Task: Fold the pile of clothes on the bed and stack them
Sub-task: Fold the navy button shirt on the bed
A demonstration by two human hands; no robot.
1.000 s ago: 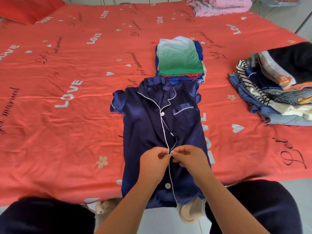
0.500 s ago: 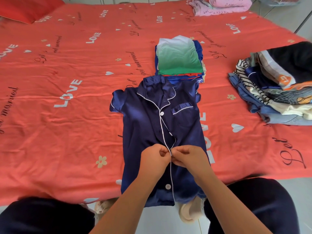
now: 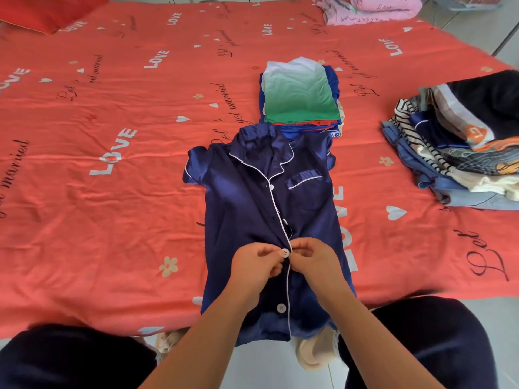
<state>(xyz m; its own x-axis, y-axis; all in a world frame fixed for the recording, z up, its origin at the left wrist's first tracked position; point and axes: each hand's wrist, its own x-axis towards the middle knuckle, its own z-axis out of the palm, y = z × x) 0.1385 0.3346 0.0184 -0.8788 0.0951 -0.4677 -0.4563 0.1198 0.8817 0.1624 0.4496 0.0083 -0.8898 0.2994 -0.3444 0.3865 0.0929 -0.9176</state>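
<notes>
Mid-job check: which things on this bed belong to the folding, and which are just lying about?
Job: navy pyjama shirt, its front pinched at a button by left hand and right hand; folded stack beyond it; pile of clothes at right.
Lying about: red pillow, far left; pink bedding, far edge.

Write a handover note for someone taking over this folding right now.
Hands: left hand and right hand both pinch the front of the navy shirt at a white button.
The shirt lies flat, face up, at the near edge of the bed.
Done: folded stack, green top uppermost, beyond the collar.
Left: finish buttoning, fold and stack the shirt, then the loose pile at right.
</notes>
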